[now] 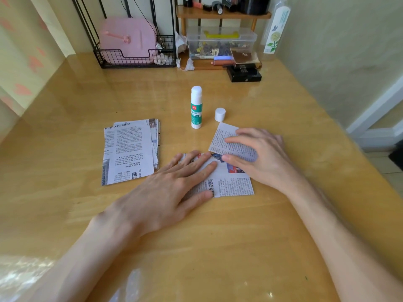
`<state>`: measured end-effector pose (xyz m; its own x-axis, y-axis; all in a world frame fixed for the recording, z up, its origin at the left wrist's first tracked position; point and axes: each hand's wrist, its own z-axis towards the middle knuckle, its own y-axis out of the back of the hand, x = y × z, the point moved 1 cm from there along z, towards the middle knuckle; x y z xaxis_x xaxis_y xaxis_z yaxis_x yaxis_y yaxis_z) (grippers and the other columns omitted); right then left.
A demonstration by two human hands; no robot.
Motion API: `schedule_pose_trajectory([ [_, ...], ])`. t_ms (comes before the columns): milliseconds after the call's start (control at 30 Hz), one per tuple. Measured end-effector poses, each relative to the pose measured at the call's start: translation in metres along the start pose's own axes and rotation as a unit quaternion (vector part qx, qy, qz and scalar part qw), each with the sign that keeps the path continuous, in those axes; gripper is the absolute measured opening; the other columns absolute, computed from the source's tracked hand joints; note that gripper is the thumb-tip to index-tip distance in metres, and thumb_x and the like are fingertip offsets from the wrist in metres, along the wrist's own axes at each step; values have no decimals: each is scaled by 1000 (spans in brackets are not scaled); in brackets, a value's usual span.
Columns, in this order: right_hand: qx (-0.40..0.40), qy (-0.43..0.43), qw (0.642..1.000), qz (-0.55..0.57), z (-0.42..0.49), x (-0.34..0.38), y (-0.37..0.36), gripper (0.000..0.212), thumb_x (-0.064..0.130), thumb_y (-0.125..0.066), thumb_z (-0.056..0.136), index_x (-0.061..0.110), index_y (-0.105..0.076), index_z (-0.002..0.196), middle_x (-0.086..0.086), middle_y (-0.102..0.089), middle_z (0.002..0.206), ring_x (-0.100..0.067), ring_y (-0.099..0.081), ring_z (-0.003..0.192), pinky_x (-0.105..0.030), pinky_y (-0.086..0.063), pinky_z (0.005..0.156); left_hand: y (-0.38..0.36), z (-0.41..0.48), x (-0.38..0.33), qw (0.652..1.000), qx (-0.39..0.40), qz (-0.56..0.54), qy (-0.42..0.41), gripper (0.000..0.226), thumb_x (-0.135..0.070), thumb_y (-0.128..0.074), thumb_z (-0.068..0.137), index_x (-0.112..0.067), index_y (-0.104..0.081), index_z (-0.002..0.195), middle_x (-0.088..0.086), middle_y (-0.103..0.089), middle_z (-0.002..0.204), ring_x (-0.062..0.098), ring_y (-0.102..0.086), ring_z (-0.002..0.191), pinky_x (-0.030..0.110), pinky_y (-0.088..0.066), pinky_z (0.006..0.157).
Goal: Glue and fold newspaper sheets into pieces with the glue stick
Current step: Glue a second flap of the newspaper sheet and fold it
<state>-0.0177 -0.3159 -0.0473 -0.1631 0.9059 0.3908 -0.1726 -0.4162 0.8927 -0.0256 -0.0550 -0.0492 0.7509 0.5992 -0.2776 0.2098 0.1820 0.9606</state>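
- The newspaper sheet (231, 184) lies flat on the table (196, 236), in the middle and near the person, under both hands.
- Its far right part is turned over as a flap (226, 136) of small print that points up and away toward the cap.
- The left hand (170, 184) lies palm down on the left half of the sheet, fingers straight and slightly spread, pressing it and gripping nothing.
- The right hand (261, 155) rests on the flap with its fingers stretched out across the print. The thumb tip sits at the flap's near edge, and whether it goes under the paper cannot be told.
- The glue stick (196, 110) stands upright and uncapped just beyond the sheet, touched by neither hand.
- Its white cap (220, 114) stands on the table beside it to the right, close to the flap's far corner.
- A stack of newspaper pieces (128, 151) lies to the left of the sheet, near the left hand's fingers.
- The table is glossy yellow wood, with bright glare at its near left edge.
- At the back stand a black wire basket (135, 59) holding a pink case (126, 38), a clear plastic box (220, 42) under a small wooden shelf (222, 15), some black boxes (244, 74) and a tall bottle (277, 29).
- A pale wall (338, 51) runs along the right, and a curtain with pink hearts (19, 62) hangs on the left.
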Motion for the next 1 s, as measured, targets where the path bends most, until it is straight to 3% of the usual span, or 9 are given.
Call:
schedule_pose_trajectory([
  [200, -32, -17, 999, 18, 2, -6, 4, 46, 56, -73, 91, 33, -72, 131, 6, -59, 146, -14, -49, 138, -31, -23, 109, 1, 1, 1, 1000, -11, 5, 4, 72, -72, -21, 104, -40, -7, 166, -17, -1, 174, 0, 9, 158, 30, 1, 130],
  [367, -94, -24, 983, 156, 25, 30, -2, 47, 43, -81, 90, 25, -70, 132, 13, -65, 131, 0, -57, 120, -15, -42, 103, 6, 2, -1, 999, -52, 4, -8, 69, -73, -27, 103, -37, -34, 161, -14, -25, 170, 9, -14, 160, 35, -11, 131],
  [500, -72, -86, 969, 218, 52, 55, -13, 61, 43, -86, 85, 23, -64, 139, 11, -67, 130, -2, -61, 106, -23, -52, 90, 11, 3, -4, 998, -60, -25, -28, 59, -68, -31, 105, -38, -53, 151, -16, -38, 164, 8, -23, 157, 33, -16, 130],
  [567, -78, -106, 962, 239, 64, 60, -19, 63, 43, -89, 82, 21, -66, 136, 9, -70, 127, -6, -65, 102, -32, -57, 87, 14, 3, -4, 994, -95, -39, -29, 48, -57, -38, 109, -34, -64, 141, -16, -51, 156, 8, -38, 150, 34, -25, 127],
  [633, -86, -116, 960, 238, 72, 64, -25, 54, 45, -89, 80, 23, -70, 127, 9, -73, 117, -9, -68, 96, -33, -56, 85, 17, 3, 0, 986, -161, -47, -11, 38, -46, -44, 110, -27, -72, 130, -15, -65, 140, 10, -56, 135, 38, -42, 117],
  [700, -96, -118, 959, 239, 78, 65, -32, 40, 43, -88, 82, 26, -74, 116, 11, -74, 106, -11, -68, 90, -31, -55, 82, 22, 2, 5, 969, -236, -66, 35, 33, -41, -47, 110, -26, -76, 118, -17, -73, 121, 13, -68, 111, 41, -55, 94],
  [767, -108, -108, 955, 254, 81, 66, -37, 27, 37, -85, 86, 25, -75, 109, 15, -75, 101, -5, -67, 90, -29, -53, 80, 26, 0, 8, 943, -303, -107, 91, 27, -38, -53, 108, -27, -77, 112, -18, -75, 107, 10, -71, 94, 39, -56, 81],
  [900, -89, -26, 960, 266, 64, 73, -30, 22, 27, -79, 93, 18, -70, 112, 15, -77, 104, 7, -68, 104, -10, -47, 88, 33, 0, 12, 867, -394, -240, 189, 21, -29, -71, 99, -25, -74, 120, -17, -74, 99, 4, -71, 88, 24, -56, 77],
  [1000, -63, 35, 965, 251, 39, 75, -16, 23, 23, -80, 94, 16, -68, 112, 13, -75, 106, 0, -69, 106, -23, -52, 97, 36, 0, 15, 835, -400, -318, 204, 51, -35, -80, 91, -24, -62, 137, -13, -72, 111, 11, -72, 90, 26, -58, 76],
])
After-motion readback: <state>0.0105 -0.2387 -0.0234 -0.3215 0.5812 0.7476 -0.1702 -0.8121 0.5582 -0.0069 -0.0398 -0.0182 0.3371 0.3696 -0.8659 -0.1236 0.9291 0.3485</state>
